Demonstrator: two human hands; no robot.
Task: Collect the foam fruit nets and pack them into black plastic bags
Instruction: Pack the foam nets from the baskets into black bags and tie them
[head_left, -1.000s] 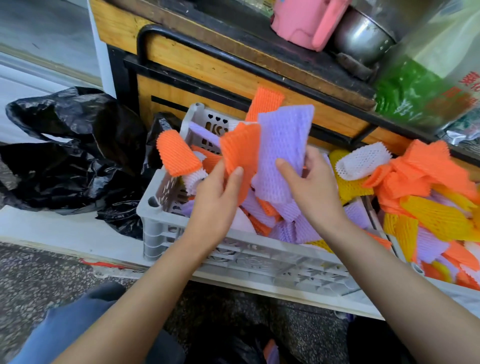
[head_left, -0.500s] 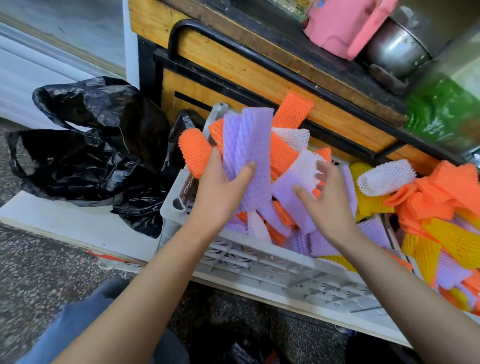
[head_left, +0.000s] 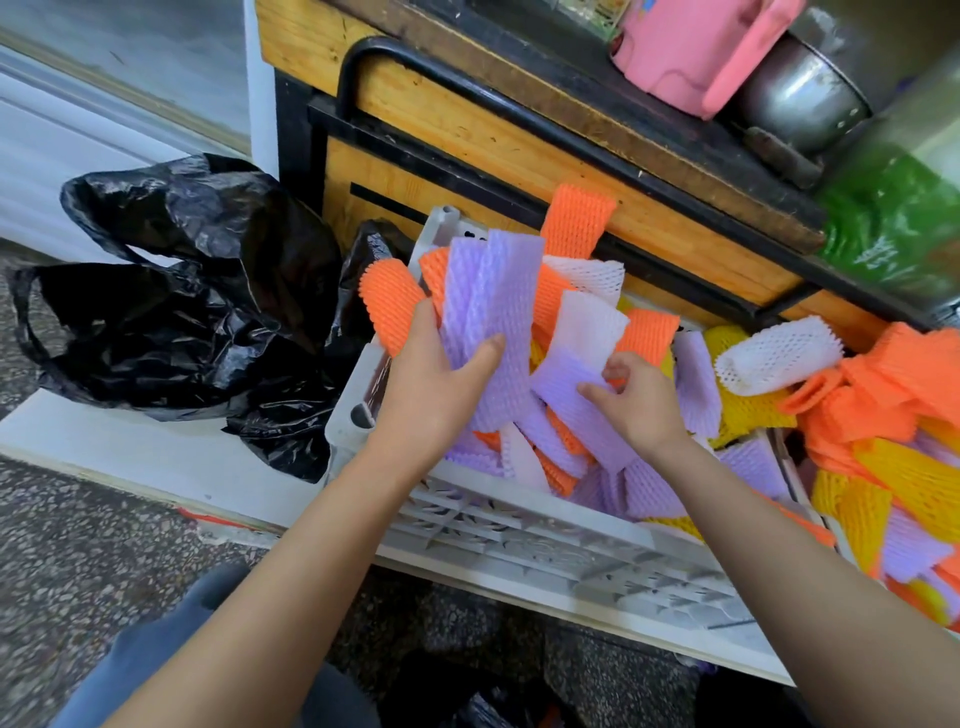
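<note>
A grey plastic crate (head_left: 524, 525) holds a heap of purple, orange, white and yellow foam fruit nets. My left hand (head_left: 434, 387) grips a bunch of purple and orange nets (head_left: 493, 306) upright over the crate's left end. My right hand (head_left: 636, 400) pinches a purple net (head_left: 558, 382) lying in the heap beside that bunch. Black plastic bags (head_left: 182, 306) lie crumpled on the white ledge to the left of the crate, mouths slack.
A second pile of orange and yellow nets (head_left: 893, 441) lies to the right. Behind stands a wooden cabinet (head_left: 467, 135) with a black bar, bearing a pink container (head_left: 691, 47) and a metal pot (head_left: 800, 98). Speckled floor (head_left: 93, 561) lies below.
The purple net passed from my right hand into the bunch in my left hand. My right hand then dropped into the heap and pinched another purple net. The view swung left.
</note>
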